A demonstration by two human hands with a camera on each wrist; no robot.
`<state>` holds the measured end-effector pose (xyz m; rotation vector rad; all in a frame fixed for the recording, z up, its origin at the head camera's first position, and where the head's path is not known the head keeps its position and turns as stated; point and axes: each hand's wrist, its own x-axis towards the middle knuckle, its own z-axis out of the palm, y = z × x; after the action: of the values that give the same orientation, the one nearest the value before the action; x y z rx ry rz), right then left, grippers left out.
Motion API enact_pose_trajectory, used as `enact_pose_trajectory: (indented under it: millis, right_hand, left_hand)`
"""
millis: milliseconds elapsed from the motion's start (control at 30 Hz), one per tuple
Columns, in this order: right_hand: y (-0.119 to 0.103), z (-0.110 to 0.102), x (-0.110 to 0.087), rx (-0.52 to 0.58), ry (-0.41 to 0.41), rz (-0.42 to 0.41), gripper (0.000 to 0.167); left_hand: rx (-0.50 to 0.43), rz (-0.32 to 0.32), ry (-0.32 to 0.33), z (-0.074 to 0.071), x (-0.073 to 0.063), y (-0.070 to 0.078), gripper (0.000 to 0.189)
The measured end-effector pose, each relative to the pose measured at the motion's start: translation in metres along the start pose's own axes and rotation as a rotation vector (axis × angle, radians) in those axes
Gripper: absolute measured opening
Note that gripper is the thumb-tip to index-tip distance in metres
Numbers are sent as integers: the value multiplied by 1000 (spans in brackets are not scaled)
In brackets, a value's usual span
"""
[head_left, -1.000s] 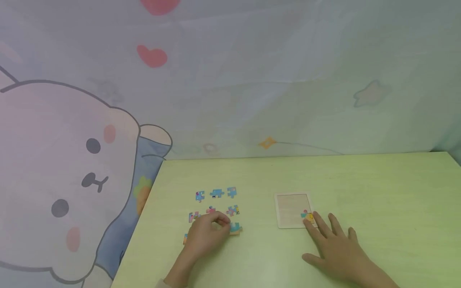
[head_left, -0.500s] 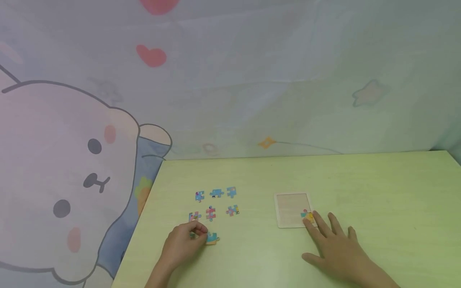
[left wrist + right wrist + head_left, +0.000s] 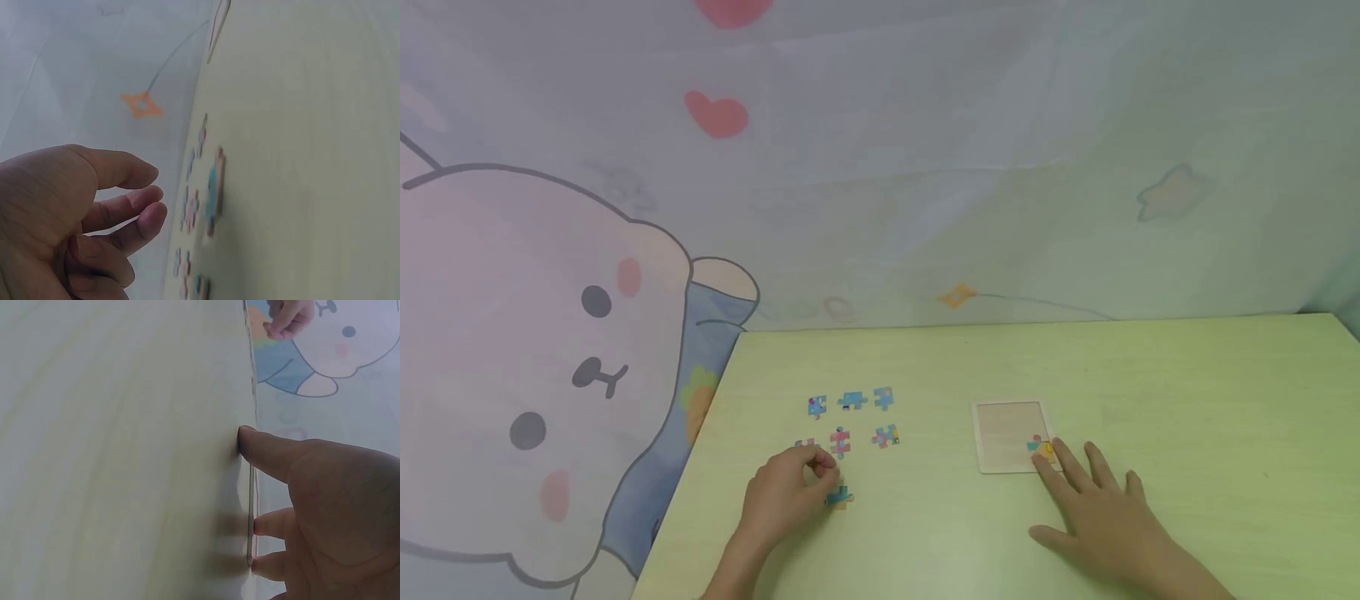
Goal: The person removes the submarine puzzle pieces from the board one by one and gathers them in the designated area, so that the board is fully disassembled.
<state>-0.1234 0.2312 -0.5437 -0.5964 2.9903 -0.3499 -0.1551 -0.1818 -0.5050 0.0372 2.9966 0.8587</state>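
Observation:
My left hand (image 3: 786,496) is just over the table, beside a teal and tan jigsaw piece (image 3: 841,497). In the left wrist view a gap shows between thumb and loosely bent fingers, with nothing in it; the teal piece lies past the fingertips. My right hand (image 3: 1101,517) lies spread with straight fingers, its fingertips at the lower right corner of a square wooden puzzle tray (image 3: 1000,425). One teal and yellow jigsaw piece (image 3: 1042,451) sits in that corner of the tray, partly under a fingertip.
Behind the left hand, loose jigsaw pieces lie in two rows: a blue piece (image 3: 852,401) in the far row, a pink piece (image 3: 840,442) in the nearer one. A printed cloth (image 3: 925,208) hangs along the back edge of the pale table (image 3: 955,533).
My left hand slid the teal piece leftward and nearer, then let go of it and rose slightly. The pink piece came into view. My right hand has stayed on the tray.

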Motion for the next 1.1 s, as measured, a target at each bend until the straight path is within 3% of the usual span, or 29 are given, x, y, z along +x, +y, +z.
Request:
enact_pose_trajectory:
  millis: [300, 567, 833, 1100]
  right_hand:
    - [3, 4, 1, -6, 6, 7, 90]
    - [8, 3, -1, -6, 32, 1, 85]
    - [12, 4, -5, -7, 28, -11, 80]
    - [8, 3, -8, -9, 27, -11, 78]
  left_hand:
    - [7, 188, -77, 24, 22, 51, 9]
    - [-66, 295, -173, 60, 47, 100, 7]
    - [-36, 342, -222, 100, 65, 141, 8]
    - [2, 366, -246, 130, 75, 165, 13]
